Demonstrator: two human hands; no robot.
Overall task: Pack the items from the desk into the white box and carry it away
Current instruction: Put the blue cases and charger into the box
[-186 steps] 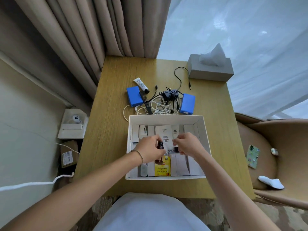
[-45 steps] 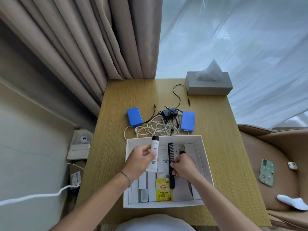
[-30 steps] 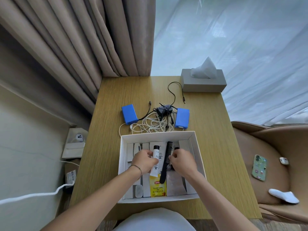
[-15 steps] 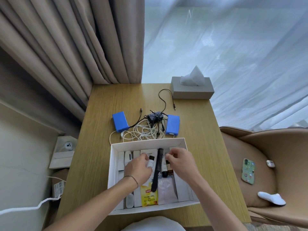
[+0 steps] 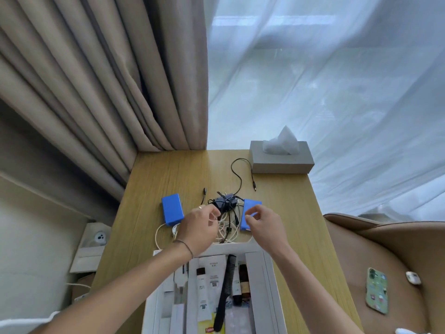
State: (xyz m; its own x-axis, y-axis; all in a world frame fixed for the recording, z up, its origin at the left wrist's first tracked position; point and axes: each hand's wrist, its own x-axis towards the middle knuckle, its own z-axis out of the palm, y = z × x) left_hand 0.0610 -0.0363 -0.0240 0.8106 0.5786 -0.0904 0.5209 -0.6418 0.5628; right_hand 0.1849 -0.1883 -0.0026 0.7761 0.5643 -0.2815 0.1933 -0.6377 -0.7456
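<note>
A: Position of the hands?

B: Both are past the far wall of the white box (image 5: 269,273), over the cable tangle (image 5: 227,233) on the tabletop (image 5: 168,169). The left hand (image 5: 198,229) has its fingers curled into the white cords at the tangle's left side; whether it actually grips a cord, I cannot tell. The right hand (image 5: 263,224) is loosely curled with thumb and forefinger close together over the right blue block (image 5: 250,207); a hold is not confirmed.

A: Box contents?

B: A black comb (image 5: 225,288) lies lengthwise, slightly tilted. To its left is a white tube (image 5: 202,292) with a dark cap, to its right a small brown bottle (image 5: 244,280). A yellow tea packet (image 5: 207,326) sits at the near edge, and white cartons fill the left side.

A: Still outside the box?

B: The tangle with a dark adapter (image 5: 224,204) in its middle, the right blue block, and the left blue block (image 5: 172,212) beside the left hand. A thin black lead (image 5: 237,169) loops toward the grey tissue box (image 5: 280,157) at the far right corner.

A: Surroundings?

B: A beige chair (image 5: 397,249) on the right, with a green-cased phone (image 5: 376,290) on its seat.
</note>
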